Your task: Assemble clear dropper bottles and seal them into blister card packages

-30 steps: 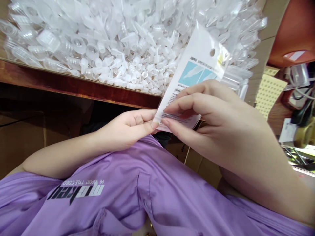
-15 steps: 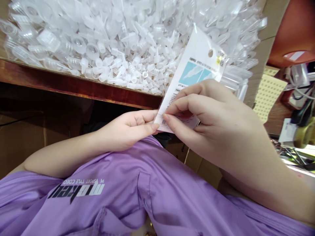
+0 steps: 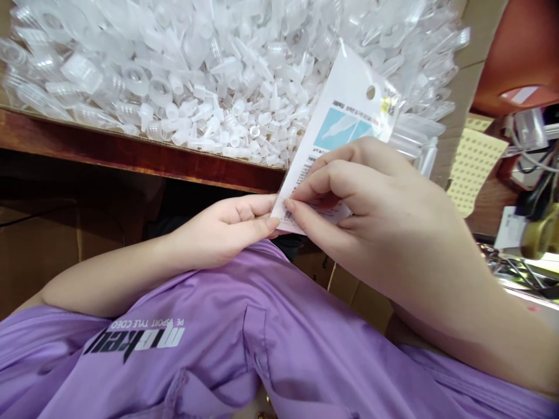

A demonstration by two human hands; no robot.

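A flat clear plastic bag with a white printed card is tilted in front of me. The card has blue pictures of a nozzle, small print and a round hanging hole near its top. My left hand grips the lower left corner, its thumb on the front and its fingers behind. Over the lower part of the card, my right hand has thumb and forefinger pinched together at the bag's lower left edge. Its other fingers curl over the print and hide part of it. Whether anything small is between the fingertips, I cannot tell.
Beyond the bag, a cardboard tray holds a heap of clear plastic nozzles and caps on a dark red wooden table edge. At right are a yellow dotted sticker sheet, an orange-red object and cluttered tools.
The bag and both hands have shifted very slightly left in view, along with the surroundings. My grip on the bag looks the same.
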